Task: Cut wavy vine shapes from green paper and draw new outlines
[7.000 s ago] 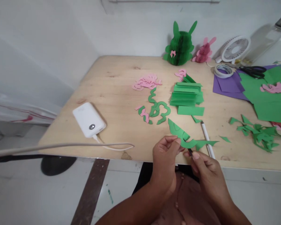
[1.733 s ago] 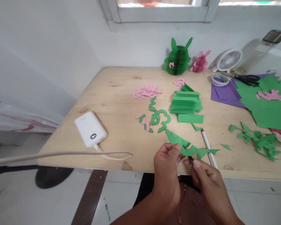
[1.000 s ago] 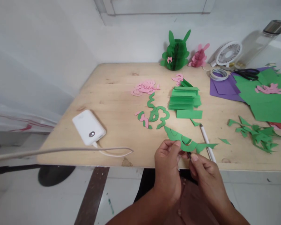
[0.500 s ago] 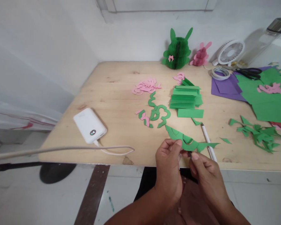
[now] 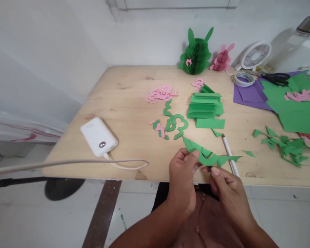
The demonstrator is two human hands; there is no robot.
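Green paper cutout (image 5: 204,161) was likely light, tearable, best edge-held; left fingers (image 5: 192,157) pinched it, right fingers (image 5: 216,171) gripped a dark tool (image 5: 209,168).

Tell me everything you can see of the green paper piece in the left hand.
The green paper piece looks thin, with a curved lower edge, curved lines and an arched opening. The left hand pinches it near the front edge of the table; a pointed strip at its right overlaps the white pen in view. The right hand holds a dark tool at its lower edge; contact is unclear.
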